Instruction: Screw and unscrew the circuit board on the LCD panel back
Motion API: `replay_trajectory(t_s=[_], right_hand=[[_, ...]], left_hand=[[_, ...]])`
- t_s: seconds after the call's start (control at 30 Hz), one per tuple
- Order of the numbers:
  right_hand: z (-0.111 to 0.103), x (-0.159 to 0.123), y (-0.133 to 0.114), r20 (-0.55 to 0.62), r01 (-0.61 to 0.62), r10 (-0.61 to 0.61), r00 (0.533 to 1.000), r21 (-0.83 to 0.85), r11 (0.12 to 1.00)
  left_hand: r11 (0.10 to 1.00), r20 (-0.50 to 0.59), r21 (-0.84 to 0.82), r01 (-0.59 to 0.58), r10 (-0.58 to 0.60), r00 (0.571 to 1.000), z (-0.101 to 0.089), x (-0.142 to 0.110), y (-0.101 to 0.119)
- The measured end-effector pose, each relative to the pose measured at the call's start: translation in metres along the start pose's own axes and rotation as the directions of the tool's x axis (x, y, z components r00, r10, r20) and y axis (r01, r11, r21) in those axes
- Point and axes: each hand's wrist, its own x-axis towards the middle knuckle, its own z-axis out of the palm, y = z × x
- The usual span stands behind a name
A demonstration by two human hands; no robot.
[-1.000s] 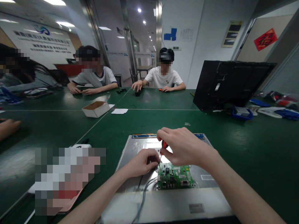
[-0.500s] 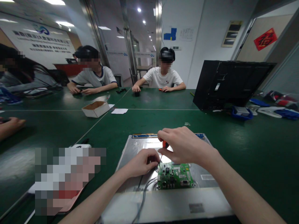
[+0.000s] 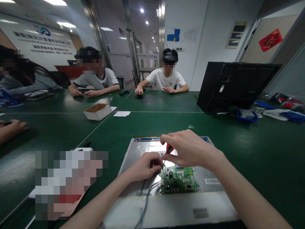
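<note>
A silver metal panel (image 3: 209,173) lies flat on the green table in front of me, with a green circuit board (image 3: 179,183) fixed near its middle. My right hand (image 3: 189,149) is closed round a small screwdriver with a red handle (image 3: 168,148), its tip pointing down at the board's upper left corner. My left hand (image 3: 145,166) is pinched shut just left of that corner, pressing on the panel beside the screwdriver tip; what it holds is hidden. Grey cables (image 3: 146,198) run from the board toward me.
A black monitor back shell (image 3: 233,86) stands at the right. An open cardboard box (image 3: 97,111) and a paper slip (image 3: 122,113) lie mid-table. Three people sit at the far side and left. Another person's hand (image 3: 11,128) rests at the left edge. Blue and red items lie far right.
My hands stay at the board's corner; the right hand has turned slightly on the screwdriver. The person opposite has pulled one hand back and lifted the other.
</note>
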Motion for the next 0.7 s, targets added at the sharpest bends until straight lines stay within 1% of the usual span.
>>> replay_trajectory(t_s=[0.13, 0.27, 0.37, 0.57, 0.63, 0.7], right_hand=[[-0.0002, -0.0016, -0.0003, -0.015, 0.042, -0.042, 0.999, 0.038, 0.998], [0.0031, 0.0015, 0.0008, -0.019, -0.006, 0.006, 1.0, -0.015, 1.0], [0.0036, 0.0017, 0.0013, 0.004, -0.024, 0.025, 1.0, -0.047, 0.999], [0.0005, -0.0034, -0.0014, 0.009, 0.054, -0.055, 0.998, 0.072, 0.996], [0.001, -0.0021, -0.0022, 0.01, 0.055, -0.056, 0.998, 0.078, 0.995], [0.0026, 0.0007, -0.0024, -0.005, 0.034, -0.034, 0.999, 0.048, 0.998]], left_hand=[[1.0, 0.001, 0.003, -0.002, 0.002, 1.0, -0.0006, 0.0005, 0.0005], [1.0, 0.007, 0.0, -0.006, 0.006, 1.0, -0.0013, 0.0001, 0.0022], [1.0, 0.002, 0.005, -0.003, 0.003, 1.0, -0.0015, 0.0, 0.0025], [1.0, 0.012, 0.012, 0.006, -0.006, 1.0, -0.0011, 0.0007, -0.0006], [1.0, 0.01, 0.011, 0.005, -0.005, 1.0, -0.0007, 0.0005, -0.0013], [1.0, 0.002, 0.007, 0.001, -0.001, 1.0, -0.0003, 0.0002, -0.0014]])
